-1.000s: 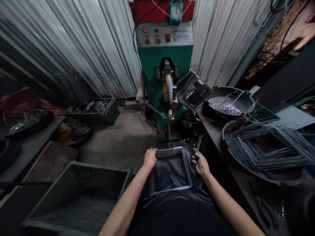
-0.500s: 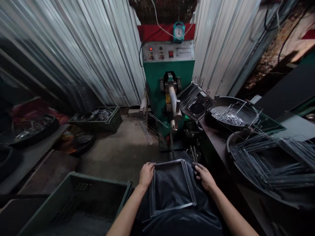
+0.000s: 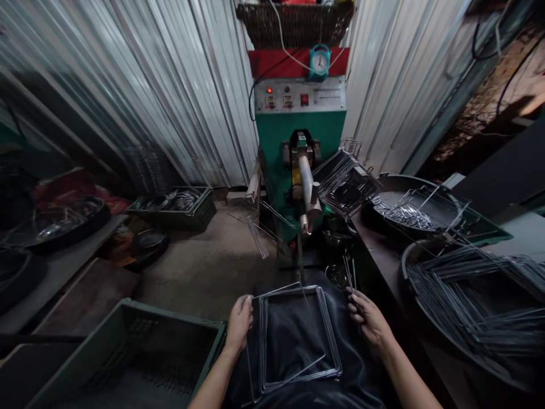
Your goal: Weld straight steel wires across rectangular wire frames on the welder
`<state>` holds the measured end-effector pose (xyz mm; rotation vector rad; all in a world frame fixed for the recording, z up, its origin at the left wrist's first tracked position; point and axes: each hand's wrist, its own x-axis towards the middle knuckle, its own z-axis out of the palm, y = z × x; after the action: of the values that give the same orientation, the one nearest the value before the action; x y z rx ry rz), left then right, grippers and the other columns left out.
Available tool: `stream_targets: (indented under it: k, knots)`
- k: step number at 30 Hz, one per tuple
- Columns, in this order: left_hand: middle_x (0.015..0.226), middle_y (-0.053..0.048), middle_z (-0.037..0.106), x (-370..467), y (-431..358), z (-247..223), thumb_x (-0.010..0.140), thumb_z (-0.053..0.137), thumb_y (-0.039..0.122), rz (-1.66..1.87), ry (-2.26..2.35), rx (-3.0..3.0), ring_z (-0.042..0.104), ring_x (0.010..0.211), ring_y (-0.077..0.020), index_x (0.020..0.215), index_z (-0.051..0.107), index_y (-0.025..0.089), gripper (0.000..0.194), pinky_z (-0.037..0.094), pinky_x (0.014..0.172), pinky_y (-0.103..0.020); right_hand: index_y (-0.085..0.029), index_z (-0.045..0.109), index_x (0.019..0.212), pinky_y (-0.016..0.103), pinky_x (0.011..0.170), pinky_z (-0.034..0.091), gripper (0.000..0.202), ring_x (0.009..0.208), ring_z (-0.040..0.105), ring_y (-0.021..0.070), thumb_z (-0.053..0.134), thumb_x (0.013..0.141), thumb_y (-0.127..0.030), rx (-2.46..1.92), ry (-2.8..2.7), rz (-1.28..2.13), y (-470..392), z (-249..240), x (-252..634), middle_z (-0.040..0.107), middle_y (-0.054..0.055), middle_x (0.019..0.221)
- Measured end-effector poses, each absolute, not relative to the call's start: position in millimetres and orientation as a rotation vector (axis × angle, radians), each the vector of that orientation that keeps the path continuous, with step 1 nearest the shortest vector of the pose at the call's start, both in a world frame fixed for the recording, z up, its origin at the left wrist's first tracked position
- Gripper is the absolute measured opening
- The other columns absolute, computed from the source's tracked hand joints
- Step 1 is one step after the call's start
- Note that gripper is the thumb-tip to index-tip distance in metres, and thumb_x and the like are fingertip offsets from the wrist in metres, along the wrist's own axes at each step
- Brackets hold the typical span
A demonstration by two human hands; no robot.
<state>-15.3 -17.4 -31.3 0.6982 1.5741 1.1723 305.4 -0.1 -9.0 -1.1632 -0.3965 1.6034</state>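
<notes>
My left hand (image 3: 240, 321) is closed on one side of a square wire frame (image 3: 276, 290), tilted and partly lifted off the others. Beneath it, a stack of similar wire frames (image 3: 331, 329) rests on the dark apron (image 3: 293, 329) across my lap. On the right, my right hand (image 3: 369, 318) pinches a few thin metal rods (image 3: 350, 272) that point upward, apart from the stack. Ahead stands a green machine (image 3: 276, 133) with a metal arm (image 3: 307, 179) reaching toward me above the lap.
A green plastic crate (image 3: 170, 319) is at lower left. Round trays hold wire frames (image 3: 430, 301) and small metal pieces (image 3: 404, 213) on the right. More frames (image 3: 344, 179) lean beside the machine. Loose rods (image 3: 258, 237) stick out left of it.
My left hand has moved left, drawing one wire frame away from the stack. The right hand, still with its rods, has shifted slightly right and down. The camera view has shifted a little.
</notes>
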Motion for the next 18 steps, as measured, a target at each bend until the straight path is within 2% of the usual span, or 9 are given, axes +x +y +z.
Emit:
stream_targets:
  k: [5,11,14,16,18]
  knots:
    - [0.05,0.011,0.029,-28,-16,-22,0.066,0.05,0.055,1.123,1.464,0.637,0.02,0.032,-0.0007,0.079,0.044,0.019,0.039,0.011,0.033,-0.014,-0.016,0.063,0.086,0.01,0.03,0.019,0.026,0.044,0.039,0.0037,0.066,0.06,-0.016,-1.256,-0.418,1.565,-5,-12,307,0.043,-0.003,0.058]
    - [0.05,0.01,0.03,-27,8,9,0.068,0.05,0.052,1.004,1.382,0.807,0.019,0.033,-0.0013,0.077,0.05,0.017,0.037,0.013,0.034,-0.016,-0.015,0.061,0.091,0.011,0.031,0.017,0.033,0.044,0.036,0.0043,0.067,0.058,-0.022,-1.276,-0.479,1.576,-8,-17,304,0.041,-0.005,0.054]
    - [0.053,0.005,0.039,-8,26,15,0.072,0.044,0.05,0.871,1.459,1.111,0.033,0.039,-0.0052,0.074,0.055,0.015,0.037,0.026,0.038,-0.019,-0.015,0.059,0.094,0.012,0.033,0.017,0.038,0.042,0.035,0.0041,0.067,0.061,-0.032,-1.36,-0.605,1.591,-10,-19,294,0.041,-0.006,0.052]
    - [0.063,-0.001,0.051,7,35,16,0.076,0.039,0.047,0.8,1.594,1.42,0.049,0.056,-0.0107,0.073,0.059,0.015,0.038,0.038,0.052,-0.022,-0.016,0.058,0.095,0.013,0.033,0.018,0.039,0.038,0.032,0.0042,0.064,0.064,-0.039,-1.46,-0.738,1.6,-12,-23,285,0.038,-0.008,0.047]
    - [0.082,-0.006,0.057,18,43,16,0.079,0.036,0.043,0.651,1.747,1.746,0.054,0.079,-0.0161,0.076,0.063,0.017,0.038,0.041,0.07,-0.027,-0.016,0.059,0.091,0.015,0.034,0.024,0.038,0.038,0.036,0.0061,0.063,0.064,-0.043,-1.572,-0.864,1.534,-14,-28,276,0.04,-0.007,0.046]
